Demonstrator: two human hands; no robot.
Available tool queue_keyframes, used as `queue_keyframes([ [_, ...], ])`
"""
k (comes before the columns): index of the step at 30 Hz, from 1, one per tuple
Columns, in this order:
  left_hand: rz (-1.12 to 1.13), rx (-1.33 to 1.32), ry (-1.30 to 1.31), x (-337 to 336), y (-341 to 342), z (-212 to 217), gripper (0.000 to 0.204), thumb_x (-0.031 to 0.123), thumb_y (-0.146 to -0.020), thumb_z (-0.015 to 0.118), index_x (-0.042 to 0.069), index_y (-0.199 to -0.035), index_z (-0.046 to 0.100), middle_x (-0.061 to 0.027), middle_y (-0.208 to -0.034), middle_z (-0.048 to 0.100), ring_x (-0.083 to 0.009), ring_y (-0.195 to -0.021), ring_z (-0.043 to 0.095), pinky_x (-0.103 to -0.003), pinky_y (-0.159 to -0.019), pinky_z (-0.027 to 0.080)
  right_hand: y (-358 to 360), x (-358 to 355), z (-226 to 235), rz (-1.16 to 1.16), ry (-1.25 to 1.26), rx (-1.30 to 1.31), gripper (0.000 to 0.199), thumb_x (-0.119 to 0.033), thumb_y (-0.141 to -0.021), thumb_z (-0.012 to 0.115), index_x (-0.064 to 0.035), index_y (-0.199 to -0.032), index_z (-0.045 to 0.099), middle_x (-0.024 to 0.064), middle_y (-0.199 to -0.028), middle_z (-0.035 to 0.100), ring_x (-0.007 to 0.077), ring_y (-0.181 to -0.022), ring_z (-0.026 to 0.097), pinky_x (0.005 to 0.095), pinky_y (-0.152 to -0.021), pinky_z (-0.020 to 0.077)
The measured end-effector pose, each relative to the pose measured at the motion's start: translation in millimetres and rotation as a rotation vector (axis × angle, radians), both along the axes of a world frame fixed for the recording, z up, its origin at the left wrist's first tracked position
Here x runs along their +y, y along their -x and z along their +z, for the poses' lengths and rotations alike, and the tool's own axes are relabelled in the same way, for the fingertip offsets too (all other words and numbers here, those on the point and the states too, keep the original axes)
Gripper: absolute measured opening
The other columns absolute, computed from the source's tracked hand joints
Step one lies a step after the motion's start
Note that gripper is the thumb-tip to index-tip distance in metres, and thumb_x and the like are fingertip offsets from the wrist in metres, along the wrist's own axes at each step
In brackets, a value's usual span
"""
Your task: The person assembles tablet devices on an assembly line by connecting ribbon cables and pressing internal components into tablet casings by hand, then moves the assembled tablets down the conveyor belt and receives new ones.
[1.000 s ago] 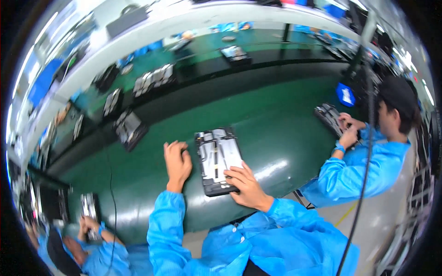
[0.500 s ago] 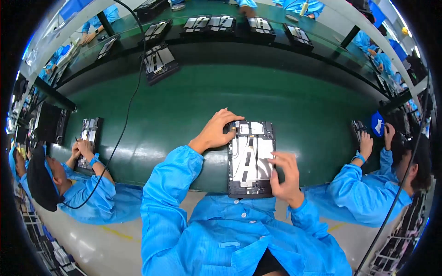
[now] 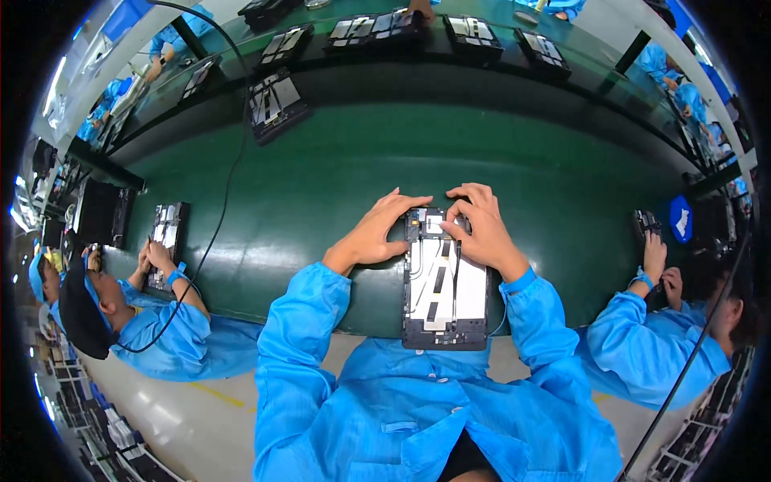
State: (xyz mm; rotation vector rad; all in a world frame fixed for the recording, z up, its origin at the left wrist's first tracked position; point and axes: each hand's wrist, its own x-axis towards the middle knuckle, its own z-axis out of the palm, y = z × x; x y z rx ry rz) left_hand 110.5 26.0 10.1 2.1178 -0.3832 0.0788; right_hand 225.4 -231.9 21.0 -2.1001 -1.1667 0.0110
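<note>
Three people in blue coats; six hands; four open devices [image 3: 446, 277] on near green table [image 3: 321, 177].

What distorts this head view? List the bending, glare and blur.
Head view: fisheye bends the green table edges toward a black rim; soft glare on the far shelf; co-workers at the sides are stretched; the opened tablet under the left hand and right hand stays sharp.

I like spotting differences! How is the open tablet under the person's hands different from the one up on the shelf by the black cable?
The open tablet lies straight in front of the person; the shelf tablet sits tilted. The left hand and right hand touch the near one's top end; nobody touches the shelf one. The near one looks bigger, being closer. Both are dark frames with pale panels inside.
</note>
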Motion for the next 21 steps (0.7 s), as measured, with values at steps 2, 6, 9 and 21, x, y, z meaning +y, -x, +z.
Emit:
queue_keyframes([
  [2,-0.015,0.059,-0.018,2,0,1,0.098,0.010,-0.073,0.078,0.012,-0.167,0.051,-0.0125,-0.167,0.056,-0.0396,-0.159,0.045,-0.061,-0.141,0.012,1,1,-2,0.013,-0.003,-0.024,0.015,-0.015,-0.089,0.084,-0.0096,-0.092,0.071,0.0118,-0.139,0.067,0.0382,-0.143,0.050,0.0518,-0.118,0.0394],
  [6,-0.031,0.069,-0.011,2,-1,6,0.099,0.010,-0.072,0.078,0.013,-0.168,0.050,-0.0142,-0.166,0.056,-0.0407,-0.160,0.043,-0.061,-0.141,0.012,1,1,-6,0.027,-0.016,-0.037,0.019,-0.016,-0.089,0.085,-0.0076,-0.094,0.069,0.0116,-0.138,0.067,0.0399,-0.140,0.052,0.0522,-0.118,0.0400],
  [9,-0.040,0.075,-0.008,3,0,9,0.100,0.009,-0.072,0.078,0.012,-0.168,0.050,-0.0157,-0.165,0.056,-0.0405,-0.160,0.043,-0.061,-0.141,0.012,5,5,0,0.018,-0.039,-0.045,0.019,-0.015,-0.089,0.085,-0.0077,-0.096,0.069,0.0117,-0.135,0.068,0.0401,-0.137,0.053,0.0523,-0.116,0.0418],
  [21,-0.049,0.058,0.002,3,1,12,0.096,0.003,-0.076,0.078,0.012,-0.167,0.049,-0.0193,-0.157,0.060,-0.0403,-0.153,0.051,-0.063,-0.140,0.014,17,8,-5,0.003,-0.034,-0.068,0.017,-0.012,-0.090,0.082,-0.0059,-0.099,0.069,0.0121,-0.130,0.068,0.0394,-0.134,0.056,0.0524,-0.111,0.0453],
])
